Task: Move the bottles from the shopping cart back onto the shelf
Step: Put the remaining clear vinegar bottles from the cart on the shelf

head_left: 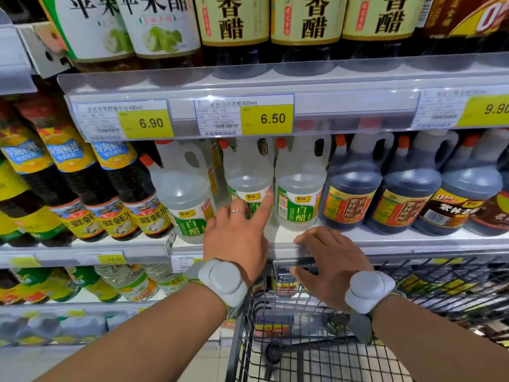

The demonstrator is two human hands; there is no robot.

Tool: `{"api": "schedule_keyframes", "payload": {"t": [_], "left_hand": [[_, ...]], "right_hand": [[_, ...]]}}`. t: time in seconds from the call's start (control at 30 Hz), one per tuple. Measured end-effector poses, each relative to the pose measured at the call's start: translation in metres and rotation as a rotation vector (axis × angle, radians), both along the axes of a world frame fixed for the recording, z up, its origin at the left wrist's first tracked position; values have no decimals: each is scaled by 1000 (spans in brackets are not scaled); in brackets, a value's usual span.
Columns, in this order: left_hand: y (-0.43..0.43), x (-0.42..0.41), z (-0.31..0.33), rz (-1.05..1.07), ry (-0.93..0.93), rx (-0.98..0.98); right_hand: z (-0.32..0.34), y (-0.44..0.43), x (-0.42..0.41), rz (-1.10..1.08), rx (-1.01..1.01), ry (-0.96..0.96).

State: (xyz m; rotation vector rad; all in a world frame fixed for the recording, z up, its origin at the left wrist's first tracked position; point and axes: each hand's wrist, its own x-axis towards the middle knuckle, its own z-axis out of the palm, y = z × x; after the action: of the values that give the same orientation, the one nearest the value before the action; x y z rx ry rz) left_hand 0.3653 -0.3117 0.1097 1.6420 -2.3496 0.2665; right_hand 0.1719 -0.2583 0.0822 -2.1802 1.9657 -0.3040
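Three clear white-vinegar jugs with orange caps and green labels stand on the middle shelf [413, 238]. My left hand [237, 232] reaches onto that shelf, fingers spread against the middle jug [248, 172], forefinger touching its label. It does not wrap around the jug. The left jug [181, 194] leans beside it, and the right jug [298, 194] stands upright. My right hand [330, 260] rests flat, fingers apart, on the shelf's front edge, holding nothing. Below both hands is the wire shopping cart [303, 340]; its basket shows no bottle that I can make out.
Dark vinegar jugs [352, 194] fill the shelf to the right, oyster-sauce bottles [118, 194] the left. Tall bottles line the upper shelf above yellow price tags [267, 118]. More bottles lie on the lower shelf [124, 282]. Both wrists wear grey bands.
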Motion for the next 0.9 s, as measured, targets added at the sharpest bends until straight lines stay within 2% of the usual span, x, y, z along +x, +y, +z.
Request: {"api": "schedule_keyframes", "payload": {"t": [0.4, 0.9], "left_hand": [[-26, -21, 8, 151, 39, 87], [-41, -26, 11, 179, 1, 108]], "right_hand": [[2, 2, 1, 20, 35, 28], [2, 3, 1, 13, 25, 8]]}}
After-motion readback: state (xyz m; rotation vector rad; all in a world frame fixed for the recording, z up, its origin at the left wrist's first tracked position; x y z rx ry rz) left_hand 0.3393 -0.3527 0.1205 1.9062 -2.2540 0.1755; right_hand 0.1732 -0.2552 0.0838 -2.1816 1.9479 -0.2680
